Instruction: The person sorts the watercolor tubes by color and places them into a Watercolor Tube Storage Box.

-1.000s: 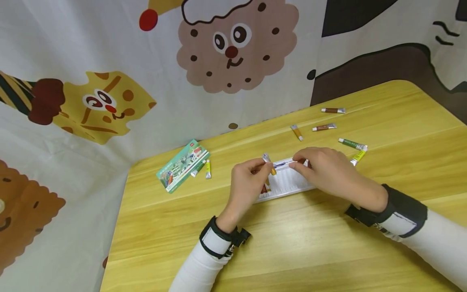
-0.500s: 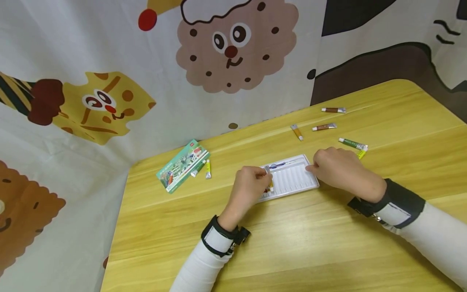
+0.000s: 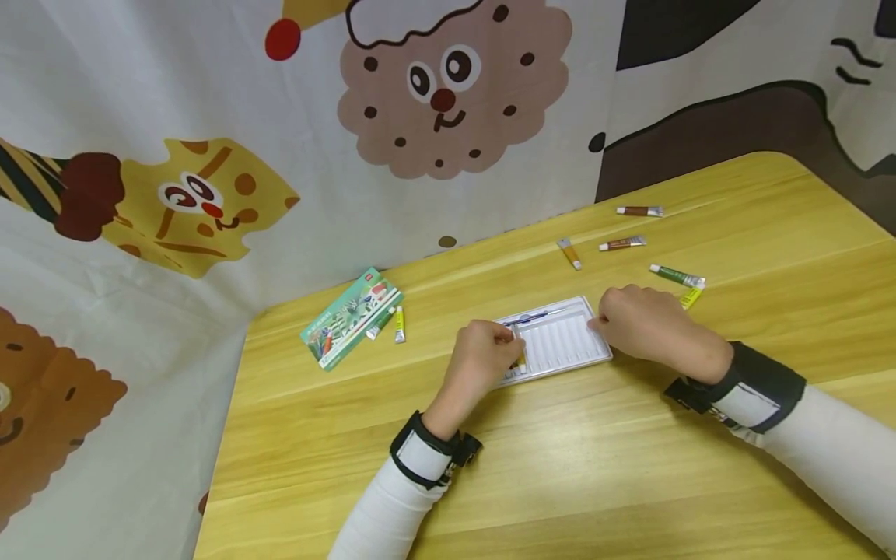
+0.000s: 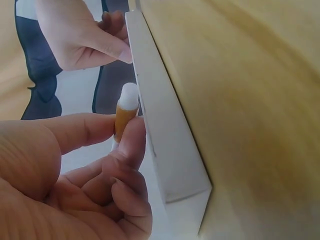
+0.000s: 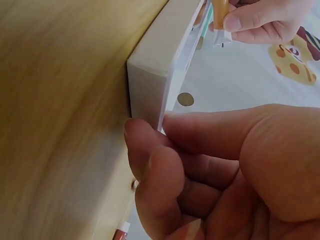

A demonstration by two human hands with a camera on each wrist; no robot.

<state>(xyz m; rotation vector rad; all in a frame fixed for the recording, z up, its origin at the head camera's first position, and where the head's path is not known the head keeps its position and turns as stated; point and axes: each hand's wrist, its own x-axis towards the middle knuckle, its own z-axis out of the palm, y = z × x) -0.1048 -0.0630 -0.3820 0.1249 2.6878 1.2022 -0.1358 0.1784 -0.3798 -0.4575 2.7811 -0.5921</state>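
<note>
My left hand (image 3: 483, 354) pinches an ochre paint tube (image 4: 123, 121) with a white cap between thumb and finger, low over the left part of a white plastic tray (image 3: 581, 338). Ribbed slots run across the tray, and a thin blue-handled paintbrush (image 3: 537, 316) lies along its far side. At the tray's right end, my right hand (image 3: 640, 323) grips the rim with thumb and forefinger. Other tubes at the tray's left end are mostly hidden by the left hand.
A green printed box (image 3: 350, 315) lies at the left, beside a yellow tube (image 3: 400, 324) and a green-and-silver tube (image 3: 381, 323). Behind and right of the tray are an ochre tube (image 3: 570, 254), brown tubes (image 3: 621, 243), a dark green tube (image 3: 676, 276) and a yellow-green tube (image 3: 691, 296).
My right hand has moved from the brush to the tray's right end and taken hold of its rim. The left hand has lowered the ochre paint tube towards the slots.
</note>
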